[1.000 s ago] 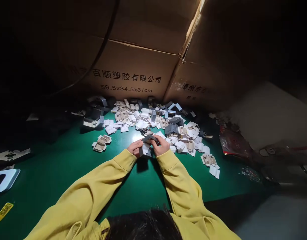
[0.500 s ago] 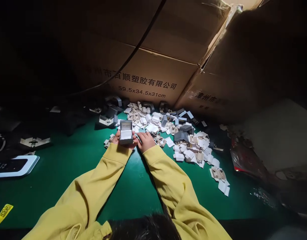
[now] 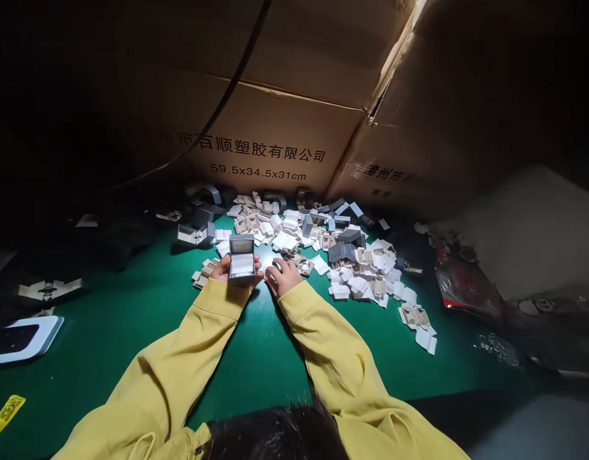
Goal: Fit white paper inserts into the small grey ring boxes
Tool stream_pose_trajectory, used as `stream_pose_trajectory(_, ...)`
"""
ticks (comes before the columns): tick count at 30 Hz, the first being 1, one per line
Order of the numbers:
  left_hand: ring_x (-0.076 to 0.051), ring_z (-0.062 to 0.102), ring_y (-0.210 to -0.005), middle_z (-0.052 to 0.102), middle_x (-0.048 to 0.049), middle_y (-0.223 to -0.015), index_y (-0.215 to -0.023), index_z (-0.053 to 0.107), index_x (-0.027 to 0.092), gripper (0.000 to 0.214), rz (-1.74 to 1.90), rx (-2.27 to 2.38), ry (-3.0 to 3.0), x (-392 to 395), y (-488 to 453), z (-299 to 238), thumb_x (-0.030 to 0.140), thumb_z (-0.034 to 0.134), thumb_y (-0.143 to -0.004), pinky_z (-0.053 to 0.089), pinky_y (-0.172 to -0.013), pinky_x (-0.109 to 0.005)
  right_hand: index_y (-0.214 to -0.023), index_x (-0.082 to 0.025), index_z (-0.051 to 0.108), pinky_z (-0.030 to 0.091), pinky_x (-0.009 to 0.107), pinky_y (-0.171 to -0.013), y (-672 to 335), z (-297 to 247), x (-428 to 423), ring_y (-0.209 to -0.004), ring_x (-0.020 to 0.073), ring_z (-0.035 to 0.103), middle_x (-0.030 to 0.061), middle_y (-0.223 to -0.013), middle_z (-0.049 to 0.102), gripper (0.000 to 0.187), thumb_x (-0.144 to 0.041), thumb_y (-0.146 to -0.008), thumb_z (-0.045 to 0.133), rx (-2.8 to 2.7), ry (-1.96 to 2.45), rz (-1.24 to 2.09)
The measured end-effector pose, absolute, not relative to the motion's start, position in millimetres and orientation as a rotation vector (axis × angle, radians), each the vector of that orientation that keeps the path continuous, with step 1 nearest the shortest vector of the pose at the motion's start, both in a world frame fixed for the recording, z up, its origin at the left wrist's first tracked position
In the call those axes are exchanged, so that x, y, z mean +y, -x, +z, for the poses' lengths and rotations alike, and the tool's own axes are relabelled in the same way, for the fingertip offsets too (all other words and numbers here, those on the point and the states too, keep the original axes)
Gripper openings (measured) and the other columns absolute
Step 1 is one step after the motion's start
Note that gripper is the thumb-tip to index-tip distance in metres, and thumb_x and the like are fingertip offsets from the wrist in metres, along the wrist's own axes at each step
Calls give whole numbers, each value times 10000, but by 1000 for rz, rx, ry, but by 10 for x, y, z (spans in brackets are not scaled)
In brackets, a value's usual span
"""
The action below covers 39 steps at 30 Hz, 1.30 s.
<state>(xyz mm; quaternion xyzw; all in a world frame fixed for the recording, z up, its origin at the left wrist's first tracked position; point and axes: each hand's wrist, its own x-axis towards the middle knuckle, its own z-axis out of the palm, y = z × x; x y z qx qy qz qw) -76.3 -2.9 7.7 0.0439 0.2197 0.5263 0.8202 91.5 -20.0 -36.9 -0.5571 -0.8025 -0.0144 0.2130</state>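
Observation:
My left hand [image 3: 221, 271] holds a small grey hinged box [image 3: 241, 257], upright with its lid open and a white insert showing inside. My right hand [image 3: 283, 275] rests just right of the box with its fingers curled down over a white insert piece [image 3: 270, 262] on the green table [image 3: 131, 319]. Both arms wear yellow sleeves. A heap of white and beige insert cards [image 3: 356, 275] and grey boxes [image 3: 345, 246] spreads beyond and to the right of the hands.
Large cardboard cartons [image 3: 266, 140] with printed lettering wall off the back of the table. A white-framed device [image 3: 16, 338] and a yellow tag [image 3: 4, 415] lie at the left. Dark box parts [image 3: 193, 233] sit at the back left; a red packet [image 3: 460, 284] at the right.
One second ago both hands worked a grey box together. The box now stands open in my left hand, and my right hand has come off it onto the inserts.

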Motion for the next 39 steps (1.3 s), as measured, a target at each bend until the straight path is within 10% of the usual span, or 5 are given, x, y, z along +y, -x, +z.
stream_pose_trajectory(6, -244, 687, -752, 719, -147, -910, -1101, 642, 133, 397, 1020, 555, -125, -90, 675, 54, 358, 348, -958, 578, -621, -371, -1074, -206, 684, 486, 357, -923, -1150, -341, -342, -1019, 242, 564, 90, -1098, 682, 247, -275, -837, 693, -2038, 1515, 201)
stream_pose_trajectory(15, -232, 704, -738, 727, -181, -903, -985, 672, 62, 398, 904, 705, -190, 0, 161, 133, 262, 327, -985, 581, -632, -332, -901, -182, 720, 528, 289, -613, -1493, -242, -192, -660, 151, 600, 55, -865, 702, 172, -261, -768, 646, -1383, 1471, 699)
stream_pose_trajectory(24, -239, 703, -967, 711, -129, -1182, -1218, 651, 199, 443, 982, 670, -504, -62, 90, -11, 171, 728, -783, 593, -744, -287, -987, -185, 681, 549, 277, -592, -1681, -207, -140, -680, 154, 614, 49, -844, 707, 302, -424, -830, 585, -1053, 1539, 716)
stream_pose_trajectory(32, -234, 699, -706, 737, -152, -850, -959, 687, 78, 442, 1002, 833, -82, 136, 217, 147, 282, 298, -1006, 571, -588, -322, -941, -219, 720, 560, 296, -549, -1519, -385, -142, -563, 151, 637, 24, -748, 715, 245, -396, -796, 631, -1235, 1469, 894)
stream_pose_trajectory(39, -223, 716, -740, 731, -125, -796, -931, 695, 100, 464, 1070, 684, -8, 93, 291, 124, 376, 328, -994, 599, -659, -334, -942, -237, 749, 599, 308, -599, -1406, -330, -205, -646, 172, 713, 26, -830, 757, 258, -411, -858, 577, -1361, 1443, 834)
